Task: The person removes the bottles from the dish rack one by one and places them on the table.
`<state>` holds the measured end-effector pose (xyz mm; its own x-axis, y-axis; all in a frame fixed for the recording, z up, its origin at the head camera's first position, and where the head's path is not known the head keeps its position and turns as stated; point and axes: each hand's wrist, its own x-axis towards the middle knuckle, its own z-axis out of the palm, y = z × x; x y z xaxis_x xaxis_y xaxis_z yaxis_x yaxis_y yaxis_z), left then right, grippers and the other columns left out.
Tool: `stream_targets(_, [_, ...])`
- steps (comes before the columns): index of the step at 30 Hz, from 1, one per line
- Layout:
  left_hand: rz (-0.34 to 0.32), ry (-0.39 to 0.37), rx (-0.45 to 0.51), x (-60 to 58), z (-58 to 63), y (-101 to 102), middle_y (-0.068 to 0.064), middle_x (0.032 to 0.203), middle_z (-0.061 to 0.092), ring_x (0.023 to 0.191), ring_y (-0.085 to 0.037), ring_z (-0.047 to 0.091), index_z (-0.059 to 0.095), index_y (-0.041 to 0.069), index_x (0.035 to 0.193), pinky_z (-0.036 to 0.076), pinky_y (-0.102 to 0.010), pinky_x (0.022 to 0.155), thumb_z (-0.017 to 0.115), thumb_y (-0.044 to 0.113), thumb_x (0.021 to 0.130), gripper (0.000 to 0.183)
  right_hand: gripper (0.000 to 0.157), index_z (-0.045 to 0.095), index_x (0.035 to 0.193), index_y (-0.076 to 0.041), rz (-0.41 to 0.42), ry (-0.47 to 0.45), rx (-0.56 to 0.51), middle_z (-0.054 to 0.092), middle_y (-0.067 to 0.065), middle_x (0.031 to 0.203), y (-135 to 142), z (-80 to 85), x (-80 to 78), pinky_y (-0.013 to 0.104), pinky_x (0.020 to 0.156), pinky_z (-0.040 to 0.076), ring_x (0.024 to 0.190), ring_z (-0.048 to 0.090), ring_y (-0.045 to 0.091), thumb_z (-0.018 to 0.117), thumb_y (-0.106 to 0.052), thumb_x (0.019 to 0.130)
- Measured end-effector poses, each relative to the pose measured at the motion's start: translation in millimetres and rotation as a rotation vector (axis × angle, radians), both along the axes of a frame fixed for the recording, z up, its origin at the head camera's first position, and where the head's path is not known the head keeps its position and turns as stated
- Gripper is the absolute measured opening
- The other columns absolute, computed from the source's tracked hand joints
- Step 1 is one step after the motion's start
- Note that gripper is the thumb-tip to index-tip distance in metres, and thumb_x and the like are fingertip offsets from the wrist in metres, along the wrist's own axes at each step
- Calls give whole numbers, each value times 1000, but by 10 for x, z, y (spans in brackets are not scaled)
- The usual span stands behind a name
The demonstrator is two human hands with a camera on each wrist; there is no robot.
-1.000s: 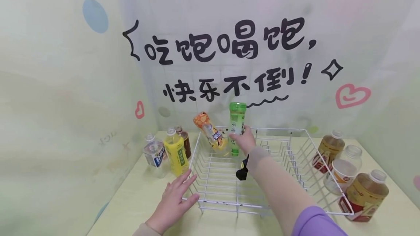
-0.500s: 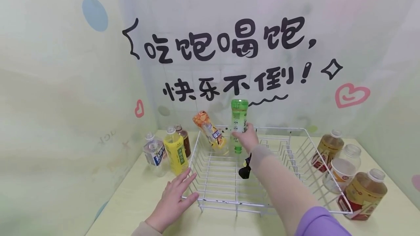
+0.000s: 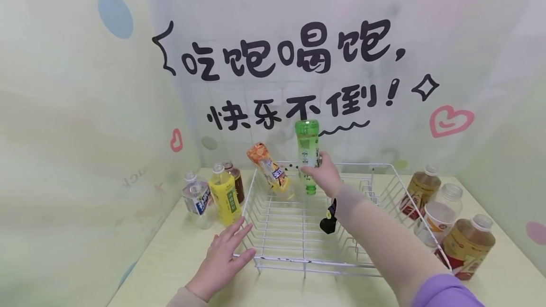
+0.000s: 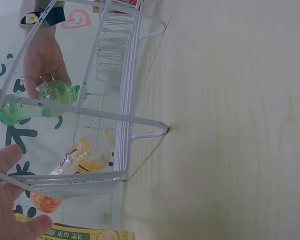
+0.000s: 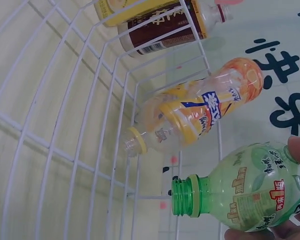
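Note:
My right hand (image 3: 325,174) grips a green plastic bottle (image 3: 308,143) round its middle. The bottle is upside down, its uncapped neck pointing into the back of the white wire rack (image 3: 304,263). To its left an orange-and-yellow labelled bottle (image 5: 195,110) leans neck down inside the rack, its orange base above the rim. My left hand (image 3: 223,255) rests at the rack's front left corner with its fingers spread. In the left wrist view, its fingers (image 4: 9,157) lie beside the rack's wire.
Left of the rack stand a clear bottle (image 3: 197,198), a yellow-labelled bottle (image 3: 226,195) and a brown bottle (image 3: 237,181). On the right are two brown-labelled bottles (image 3: 420,191) and a clear jar-like bottle (image 3: 439,217). A lettered wall hanging (image 3: 273,4) closes off the back.
My right hand has lifted the green bottle slightly, and its forearm has swung a little to the right. The left hand stays at the rack's corner. The head view has shifted slightly.

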<state>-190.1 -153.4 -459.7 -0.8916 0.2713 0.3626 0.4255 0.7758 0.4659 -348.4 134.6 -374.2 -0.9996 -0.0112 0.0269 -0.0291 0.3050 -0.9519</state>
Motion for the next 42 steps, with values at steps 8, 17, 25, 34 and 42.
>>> stream_targets(8, [0, 17, -30, 0, 17, -3, -10, 151, 36, 135, -40, 33, 51, 16, 140, 20, -71, 103, 64, 40, 90, 57, 84, 18, 150, -10, 61, 9, 77, 48, 16, 135, 226, 261, 206, 52, 101, 41, 118, 52, 34, 71, -24, 87])
stream_targets(17, [-38, -1, -119, -28, 199, -42, -15, 149, 39, 135, -49, 28, 49, 14, 142, 17, -68, 107, 61, 49, 90, 63, 81, 27, 147, -8, 76, 108, 333, 50, 16, 134, 446, 467, 378, 53, 93, 46, 114, 54, 35, 73, -26, 83])
stream_targets(25, [-84, 66, -189, -180, 656, 72, -12, 151, 37, 139, -44, 23, 43, 15, 146, 13, -67, 109, 62, 55, 87, 73, 78, 31, 146, -3, 68, 213, 576, 54, 19, 129, 600, 455, 453, 53, 88, 49, 105, 58, 35, 73, -22, 83])
stream_targets(34, [-96, 235, -388, -401, 1192, 582, -7, 156, 28, 143, -36, 18, 32, 22, 151, 7, -60, 113, 58, 58, 89, 76, 75, 37, 144, -2, 36, 388, 934, 52, 24, 130, 580, 387, 534, 53, 85, 51, 108, 56, 38, 75, -19, 81])
stream_targets(42, [-63, 289, -580, -675, 1349, 1028, -7, 158, 22, 144, -34, 16, 26, 23, 153, 6, -58, 114, 57, 61, 88, 82, 68, 46, 137, -4, 10, 546, 1158, 57, 20, 125, 500, 351, 605, 50, 76, 54, 108, 56, 39, 76, -13, 77])
